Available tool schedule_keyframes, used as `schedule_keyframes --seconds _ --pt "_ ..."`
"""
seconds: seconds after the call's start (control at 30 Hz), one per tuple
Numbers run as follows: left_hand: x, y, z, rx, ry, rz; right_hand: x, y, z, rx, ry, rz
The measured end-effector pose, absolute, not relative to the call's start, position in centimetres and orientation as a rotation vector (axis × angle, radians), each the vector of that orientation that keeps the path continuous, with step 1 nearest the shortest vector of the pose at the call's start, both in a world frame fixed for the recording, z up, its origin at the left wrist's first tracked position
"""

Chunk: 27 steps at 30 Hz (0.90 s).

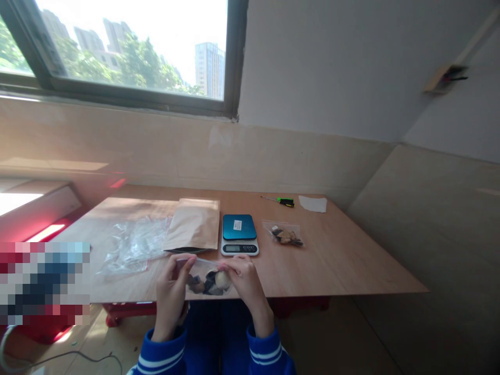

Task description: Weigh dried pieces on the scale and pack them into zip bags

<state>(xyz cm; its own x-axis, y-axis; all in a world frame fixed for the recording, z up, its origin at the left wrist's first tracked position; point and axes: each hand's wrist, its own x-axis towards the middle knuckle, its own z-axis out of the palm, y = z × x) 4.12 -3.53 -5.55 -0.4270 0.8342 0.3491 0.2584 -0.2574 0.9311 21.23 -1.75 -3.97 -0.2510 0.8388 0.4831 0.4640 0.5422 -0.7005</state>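
One clear plastic bag (202,266), held by its top edge over the near side of a wooden table (336,255). Left end in a thumb-and-forefinger pinch of the left hand (172,284), right end in a matching pinch of the right hand (247,278). Other fingers curled and partly hidden; impossible to tell how tightly pressed. Inside the bag, dark pieces (211,282) and one pale round piece (222,280), exact count lost in overlap. Just beyond, one digital scale (239,228) with a blue top, digits and label print too small to read. To its left, one brown paper bag (195,224), mouth toward the hands, interior too dark to make out. Farther left, a crumpled heap of clear plastic (136,242), impossible to count by piece. Right of the scale, a second filled clear bag (296,228), with brown and dark pieces, uncountable. Toward the far edge, one screwdriver (285,201) with a green-and-black handle and one white sheet (313,204). Two sleeves (162,353), blue with white stripes, cut off by the bottom of the frame. One pixelated block (42,281) at lower left, hiding everything behind it.
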Motion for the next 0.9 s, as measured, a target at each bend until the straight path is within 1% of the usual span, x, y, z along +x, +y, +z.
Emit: schedule_keyframes --seconds 0.13,0.3,0.4,0.47,0.57,0.67,0.9 --pt "3.8 -3.5 -5.6 1.263 1.542 1.738 21.9 -1.7 -4.1 -1.056 -1.897 0.636" --pt "3.4 -3.5 -5.5 1.231 1.505 1.74 22.7 -1.5 -4.6 -1.108 -1.857 0.592" --pt "3.5 -3.5 -5.5 1.217 1.464 1.723 22.9 -1.3 -5.0 -1.123 -1.82 0.625" --pt "3.6 -3.5 -5.6 1.168 1.449 1.709 23.1 -1.2 -5.2 -1.103 -1.79 0.694" --pt "3.9 -3.3 -6.0 1.048 1.398 1.714 23.4 -1.1 -5.4 -1.039 -1.734 0.88" --pt "4.2 -3.1 -6.3 0.855 1.306 1.81 24.0 -1.1 -5.3 -0.998 -1.694 1.031" --pt "5.0 -2.9 -6.2 0.656 1.148 1.845 24.4 -1.1 -4.9 -1.008 -1.571 0.98"
